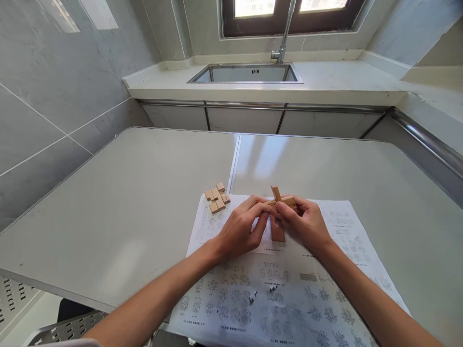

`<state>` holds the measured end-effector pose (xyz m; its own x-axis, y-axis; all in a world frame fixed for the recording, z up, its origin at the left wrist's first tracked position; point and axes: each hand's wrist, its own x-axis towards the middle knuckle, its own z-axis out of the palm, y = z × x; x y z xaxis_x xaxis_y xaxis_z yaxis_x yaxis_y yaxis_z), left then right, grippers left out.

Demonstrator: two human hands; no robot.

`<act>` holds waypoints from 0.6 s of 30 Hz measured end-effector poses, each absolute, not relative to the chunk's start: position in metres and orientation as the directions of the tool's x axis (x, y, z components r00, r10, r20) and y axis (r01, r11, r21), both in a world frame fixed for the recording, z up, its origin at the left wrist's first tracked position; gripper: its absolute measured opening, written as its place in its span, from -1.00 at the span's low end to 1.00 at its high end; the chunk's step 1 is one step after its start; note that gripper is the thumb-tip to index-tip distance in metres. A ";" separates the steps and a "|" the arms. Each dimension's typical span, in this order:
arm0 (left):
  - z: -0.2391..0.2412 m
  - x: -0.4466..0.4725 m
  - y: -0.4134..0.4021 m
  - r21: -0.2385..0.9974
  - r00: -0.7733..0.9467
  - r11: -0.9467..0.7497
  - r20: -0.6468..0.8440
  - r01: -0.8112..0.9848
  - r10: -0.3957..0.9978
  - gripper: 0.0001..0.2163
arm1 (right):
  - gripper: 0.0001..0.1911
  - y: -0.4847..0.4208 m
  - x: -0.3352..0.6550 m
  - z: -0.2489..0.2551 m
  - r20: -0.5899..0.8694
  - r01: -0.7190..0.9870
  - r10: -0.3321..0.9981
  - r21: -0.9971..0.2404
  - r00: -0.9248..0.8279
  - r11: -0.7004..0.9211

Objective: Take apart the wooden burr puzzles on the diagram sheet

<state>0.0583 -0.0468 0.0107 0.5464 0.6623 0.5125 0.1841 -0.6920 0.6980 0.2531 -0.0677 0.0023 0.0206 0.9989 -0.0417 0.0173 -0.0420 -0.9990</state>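
Observation:
Both hands meet over a printed sheet, closed around a partly joined set of wooden puzzle pieces (276,193). My left hand (249,224) pinches the left end of a light wooden bar. On the right end of that bar, my right hand (304,219) has its thumb and fingers pressed. One piece sticks up between the hands, and a darker reddish wooden piece (278,232) shows just below them. My fingers hide how the pieces fit together. Left of the hands, several light notched wooden pieces (217,196) lie together at the sheet's upper left corner.
The large printed sheet (260,284), covered in small puzzle diagrams, lies on a pale table (144,193) with a seam down its middle. Beyond the table is a counter with a sink (249,72) and a faucet (284,43) under a window. A tiled wall stands at left.

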 end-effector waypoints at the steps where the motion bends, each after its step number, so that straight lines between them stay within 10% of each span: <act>1: 0.011 0.059 -0.047 0.700 0.544 -0.690 0.513 0.181 0.664 -0.82 | -0.59 -0.068 0.253 0.003 -0.039 0.019 0.999 -0.999 0.028 -0.040; 18: 0.014 0.057 -0.045 0.776 0.548 -0.623 0.480 0.099 0.685 -0.82 | -0.35 -0.061 0.268 0.004 -0.124 -0.213 0.942 -0.957 -0.311 -0.196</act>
<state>0.0574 -0.0452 0.0136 0.5482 0.6848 0.4802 0.0993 -0.6234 0.7756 0.2685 -0.0615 0.0043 -0.3105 0.9424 -0.1243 -0.2129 -0.1964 -0.9571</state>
